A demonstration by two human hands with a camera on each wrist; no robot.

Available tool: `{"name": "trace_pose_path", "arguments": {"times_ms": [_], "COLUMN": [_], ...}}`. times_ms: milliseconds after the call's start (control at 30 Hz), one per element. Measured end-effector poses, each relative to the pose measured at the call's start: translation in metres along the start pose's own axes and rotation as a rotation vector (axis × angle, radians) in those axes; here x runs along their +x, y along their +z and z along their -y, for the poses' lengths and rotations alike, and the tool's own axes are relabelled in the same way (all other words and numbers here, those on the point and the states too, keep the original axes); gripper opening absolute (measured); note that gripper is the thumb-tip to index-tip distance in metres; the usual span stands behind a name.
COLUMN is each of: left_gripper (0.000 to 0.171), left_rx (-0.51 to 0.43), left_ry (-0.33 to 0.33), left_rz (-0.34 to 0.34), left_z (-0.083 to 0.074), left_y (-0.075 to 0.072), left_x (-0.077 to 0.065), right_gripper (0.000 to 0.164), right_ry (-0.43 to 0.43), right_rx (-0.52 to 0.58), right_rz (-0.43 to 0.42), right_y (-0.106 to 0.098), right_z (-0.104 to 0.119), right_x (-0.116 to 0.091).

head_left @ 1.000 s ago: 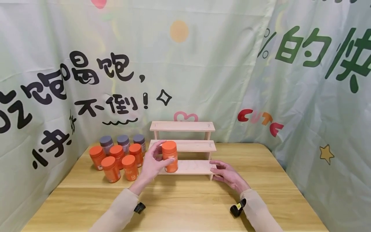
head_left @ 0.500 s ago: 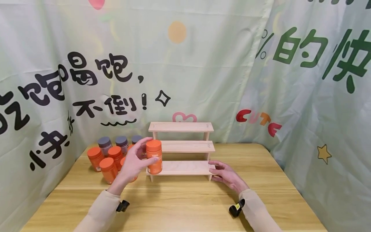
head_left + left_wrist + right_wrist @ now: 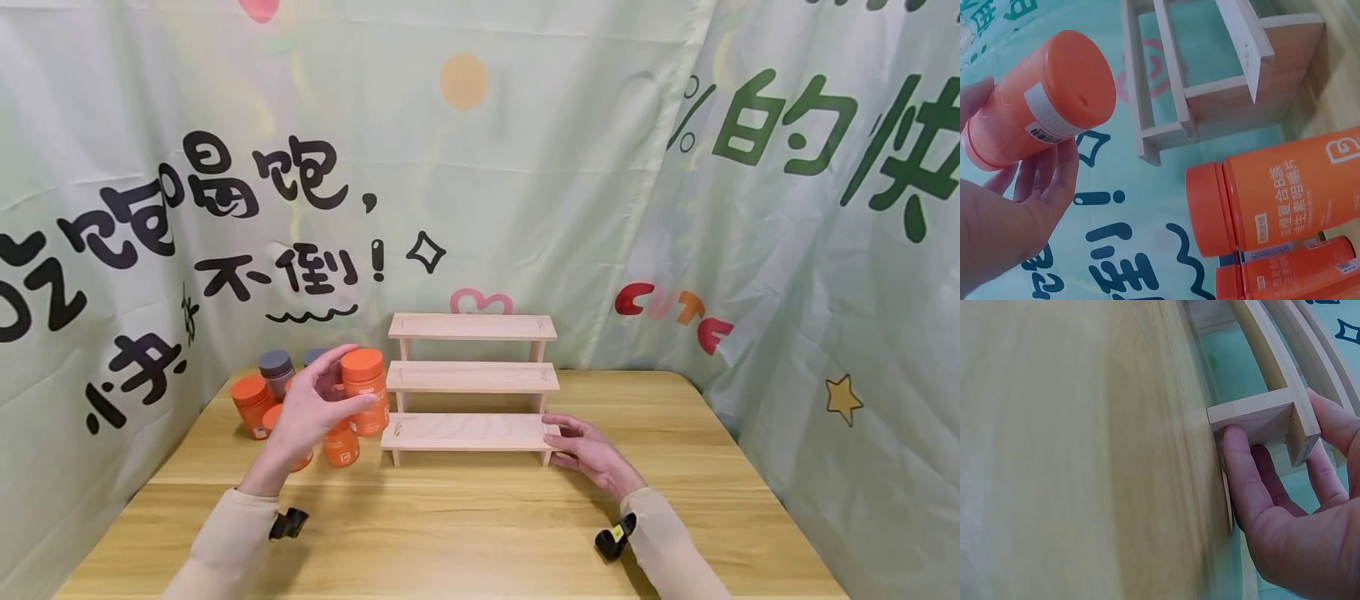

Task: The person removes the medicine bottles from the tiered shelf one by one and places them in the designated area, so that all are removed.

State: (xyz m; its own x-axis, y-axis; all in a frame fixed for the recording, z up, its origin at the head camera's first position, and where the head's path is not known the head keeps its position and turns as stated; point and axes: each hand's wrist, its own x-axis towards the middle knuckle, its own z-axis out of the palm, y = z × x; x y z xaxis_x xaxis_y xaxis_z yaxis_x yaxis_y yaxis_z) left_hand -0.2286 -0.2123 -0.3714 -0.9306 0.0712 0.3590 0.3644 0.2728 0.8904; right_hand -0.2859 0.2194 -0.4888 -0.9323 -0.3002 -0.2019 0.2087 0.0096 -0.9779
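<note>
In the head view my left hand (image 3: 303, 417) grips an orange lidded pill bottle (image 3: 366, 396), raised at the right side of a group of similar bottles. The left wrist view shows this bottle (image 3: 1016, 119) tilted between thumb and fingers, a barcode label on its side. A three-tier wooden display rack (image 3: 472, 432) stands at mid-table, its shelves bare. My right hand (image 3: 592, 454) holds the right end of its lowest shelf. From the right wrist, the fingers (image 3: 1244, 465) lie against the rack's end leg (image 3: 1254, 412), with others over the shelf.
Several orange bottles (image 3: 342, 446) and purple-lidded bottles (image 3: 276, 371) stand at the table's left, partly hidden behind my left hand. The wooden table (image 3: 480, 533) reaches back to a printed cloth curtain (image 3: 525, 208), which also closes off both sides.
My left hand has carried the orange bottle leftward from in front of the rack's lower shelves to beside the other bottles. The right hand has stayed on the rack.
</note>
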Motion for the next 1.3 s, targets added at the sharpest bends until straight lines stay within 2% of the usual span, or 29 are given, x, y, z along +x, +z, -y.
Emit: {"name": "trace_pose_path", "arguments": {"times_ms": [100, 300, 467, 633, 733, 1000, 1300], "left_gripper": [0.075, 0.073, 0.072, 0.069, 0.068, 0.065, 0.068], "left_rx": [0.028, 0.023, 0.029, 0.084, 0.116, 0.064, -0.089], "left_ry": [-0.004, 0.002, -0.007, -0.016, -0.024, -0.038, -0.133], "left_rz": [-0.005, -0.009, -0.029, -0.052, -0.085, -0.226, -0.388], "left_z": [-0.001, -0.001, -0.001, 0.000, 0.002, 0.007, 0.018], "left_y": [-0.002, -0.008, -0.019, -0.032, -0.040, -0.061, -0.081], "left_x": [-0.001, -0.001, -0.001, -0.002, -0.003, -0.006, -0.013], "right_gripper": [0.051, 0.052, 0.053, 0.055, 0.054, 0.053, 0.054], "right_ry": [0.002, 0.003, 0.011, 0.012, 0.011, 0.021, 0.017], "right_rx": [0.003, 0.007, 0.010, 0.010, 0.007, 0.019, 0.008], "right_rz": [-0.003, -0.008, -0.009, -0.008, -0.003, -0.015, -0.014], "right_y": [0.000, 0.001, 0.001, 0.000, -0.001, 0.002, 0.000], "right_z": [-0.001, 0.000, -0.001, 0.000, 0.001, 0.003, 0.004], "right_x": [0.000, 0.000, 0.000, 0.001, 0.001, 0.003, 0.002]}}
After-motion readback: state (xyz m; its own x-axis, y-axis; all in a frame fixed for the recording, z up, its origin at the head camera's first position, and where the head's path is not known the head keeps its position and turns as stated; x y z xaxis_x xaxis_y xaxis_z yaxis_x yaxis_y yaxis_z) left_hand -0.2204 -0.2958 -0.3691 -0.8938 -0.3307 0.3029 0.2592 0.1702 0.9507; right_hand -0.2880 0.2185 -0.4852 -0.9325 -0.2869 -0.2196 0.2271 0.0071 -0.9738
